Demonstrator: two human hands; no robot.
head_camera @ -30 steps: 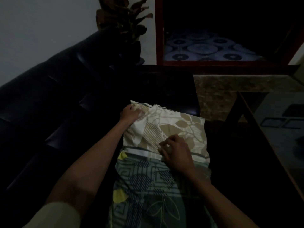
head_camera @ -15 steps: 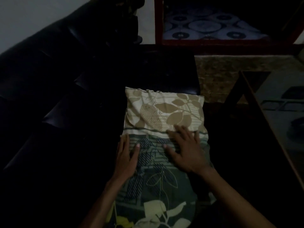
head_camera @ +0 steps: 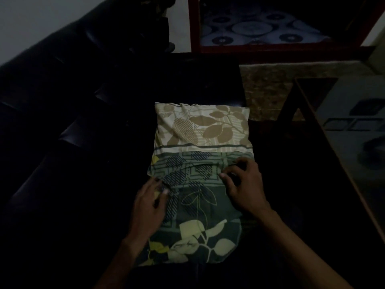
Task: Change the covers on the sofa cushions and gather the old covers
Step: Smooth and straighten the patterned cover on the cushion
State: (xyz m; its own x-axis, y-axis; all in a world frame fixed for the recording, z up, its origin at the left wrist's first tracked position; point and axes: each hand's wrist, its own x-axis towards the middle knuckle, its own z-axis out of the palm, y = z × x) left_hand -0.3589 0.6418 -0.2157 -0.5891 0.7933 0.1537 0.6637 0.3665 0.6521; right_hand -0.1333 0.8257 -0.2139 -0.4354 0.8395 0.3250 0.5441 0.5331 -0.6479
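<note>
1. Nearest, at about 6 o'clock, lies the cushion point(head_camera: 200, 174) on the seat of the dark sofa point(head_camera: 68, 155), its near end toward the person. One cover point(head_camera: 193, 213) with a pale leaf print at the near end, grey-green in the middle and beige at the far end shows over it. I cannot tell whether it is the old cover or the new one.

2. The left hand point(head_camera: 149, 202) sits at the cushion's 8 o'clock edge, fingers loosely curled with the thumb on the fabric; it seems to pinch the cloth, though the dim light leaves that uncertain. The right hand point(head_camera: 244, 185) is at 3 o'clock, its fingers bent and gathering a fold of the green cloth, which ridges up between the two hands.

3. Judging by those wrinkles, the cover is thin, soft and light, and will bunch rather than slide; the filling looks squashy. Taking hold at the two side seams near an open end, and working both sides evenly, seems the best grip.

4. Further off, at 12 o'clock, is the beige leaf-patterned end, then the sofa's far arm. At 2 o'clock stands a dark table point(head_camera: 343, 130) close beside the sofa, which narrows the room on the right. A red-framed opening point(head_camera: 277, 49) showing patterned flooring lies beyond, and a pale wall point(head_camera: 41, 19) at 10 o'clock.
</note>
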